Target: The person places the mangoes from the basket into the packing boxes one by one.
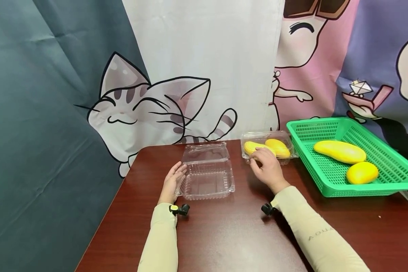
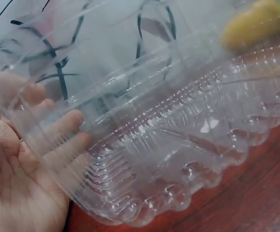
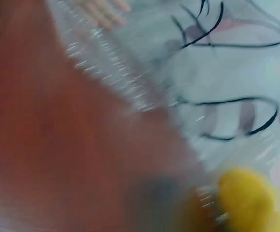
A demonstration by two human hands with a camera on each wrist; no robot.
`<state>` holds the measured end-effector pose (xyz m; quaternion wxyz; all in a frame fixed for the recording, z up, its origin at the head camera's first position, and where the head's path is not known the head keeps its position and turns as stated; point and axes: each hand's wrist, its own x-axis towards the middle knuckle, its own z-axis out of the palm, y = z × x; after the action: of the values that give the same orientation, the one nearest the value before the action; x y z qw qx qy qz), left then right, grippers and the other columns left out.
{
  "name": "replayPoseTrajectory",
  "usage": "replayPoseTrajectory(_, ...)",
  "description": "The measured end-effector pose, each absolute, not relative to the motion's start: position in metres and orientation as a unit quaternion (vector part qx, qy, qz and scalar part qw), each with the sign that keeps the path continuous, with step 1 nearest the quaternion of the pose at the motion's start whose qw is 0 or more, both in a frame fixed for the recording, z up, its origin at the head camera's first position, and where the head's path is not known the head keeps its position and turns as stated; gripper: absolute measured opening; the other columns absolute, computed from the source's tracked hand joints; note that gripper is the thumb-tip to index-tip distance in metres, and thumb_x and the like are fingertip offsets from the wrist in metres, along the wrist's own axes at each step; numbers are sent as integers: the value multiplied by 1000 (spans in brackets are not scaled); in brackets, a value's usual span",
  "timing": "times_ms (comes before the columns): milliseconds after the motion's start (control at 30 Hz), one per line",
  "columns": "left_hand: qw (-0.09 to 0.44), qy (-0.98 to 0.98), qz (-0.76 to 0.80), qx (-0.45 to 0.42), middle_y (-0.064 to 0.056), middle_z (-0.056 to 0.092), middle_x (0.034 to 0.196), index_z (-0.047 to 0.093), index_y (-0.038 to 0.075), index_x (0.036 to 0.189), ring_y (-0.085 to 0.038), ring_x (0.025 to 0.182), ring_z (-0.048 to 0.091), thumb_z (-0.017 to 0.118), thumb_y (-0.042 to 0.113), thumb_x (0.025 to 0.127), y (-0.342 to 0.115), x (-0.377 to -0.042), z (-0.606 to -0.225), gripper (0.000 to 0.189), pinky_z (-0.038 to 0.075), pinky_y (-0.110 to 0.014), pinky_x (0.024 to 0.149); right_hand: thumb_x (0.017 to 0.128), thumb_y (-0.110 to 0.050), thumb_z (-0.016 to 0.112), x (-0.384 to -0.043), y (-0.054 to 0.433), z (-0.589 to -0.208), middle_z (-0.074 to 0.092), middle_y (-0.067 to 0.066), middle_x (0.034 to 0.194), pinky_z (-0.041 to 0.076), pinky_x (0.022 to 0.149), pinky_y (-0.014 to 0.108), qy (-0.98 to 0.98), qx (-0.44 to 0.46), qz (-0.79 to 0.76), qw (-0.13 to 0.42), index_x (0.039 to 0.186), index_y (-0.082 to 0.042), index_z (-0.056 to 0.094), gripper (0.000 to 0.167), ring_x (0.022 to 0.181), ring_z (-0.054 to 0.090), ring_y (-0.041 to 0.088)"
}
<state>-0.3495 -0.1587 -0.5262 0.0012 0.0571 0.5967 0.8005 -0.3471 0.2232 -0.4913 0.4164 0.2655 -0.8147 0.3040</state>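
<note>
A clear plastic clamshell box (image 1: 205,179) with its lid raised lies on the table, and no fruit shows in it. Along its left side is my left hand (image 1: 172,179), with fairly straight fingers against the clear wall; the left wrist view shows these fingers (image 2: 65,128) through the plastic. Farther right, a second clear box (image 1: 244,155) holds two yellow mangoes (image 1: 277,146). My right hand (image 1: 268,168) is at the front of that box, its fingers loosely bent, with nothing seen in its grip. In the blurred right wrist view, a mango (image 3: 251,200) appears low down.
A green plastic basket (image 1: 326,192) stands on the right of the table with two more yellow mangoes (image 1: 340,151) in it. The brown table (image 1: 231,234) backs onto a printed cloth (image 1: 217,49). The second box is close to the basket's left side.
</note>
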Motion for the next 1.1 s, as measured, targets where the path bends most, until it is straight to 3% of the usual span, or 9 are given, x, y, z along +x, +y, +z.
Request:
replayPoseTrajectory(200, -8, 594, 803, 56, -25, 41, 154, 31, 2, 157, -36, 146, 35, 37, 1, 106, -158, -349, -529, 51, 24, -47, 121, 91, -12, 62, -344, 244, -425, 72, 13, 99, 51, 86, 50, -854, 220, 280, 380, 98, -5, 72, 14, 96, 67, 35)
replayPoseTrajectory(500, -14, 592, 804, 50, -27, 42, 153, 31, -1, 156, -37, 145, 38, 39, 3, 106, -163, -348, -533, 50, 25, -47, 120, 99, -22, 55, -342, 303, -356, 69, 15, 105, 46, 82, 51, -906, 136, 282, 286, 109, -7, 70, 23, 95, 62, 33)
replayPoseTrajectory(800, -11, 600, 799, 40, -25, 45, 152, 34, 1, 155, -35, 144, 40, 39, 4, 106, -165, -346, -535, 49, 26, -46, 120, 101, -38, 51, -352, 387, -350, 62, 26, 121, 43, 87, 60, -946, 51, 283, 148, 123, -7, 60, 39, 108, 58, 44)
replayPoseTrajectory(1100, -4, 596, 802, 41, -25, 43, 153, 34, 1, 155, -35, 144, 38, 39, 5, 107, -166, -347, -535, 49, 26, -46, 120, 102, -41, 50, -357, 461, -372, 42, 47, 133, 40, 93, 70, -976, 23, 218, -12, 138, 10, 43, 63, 115, 45, 62)
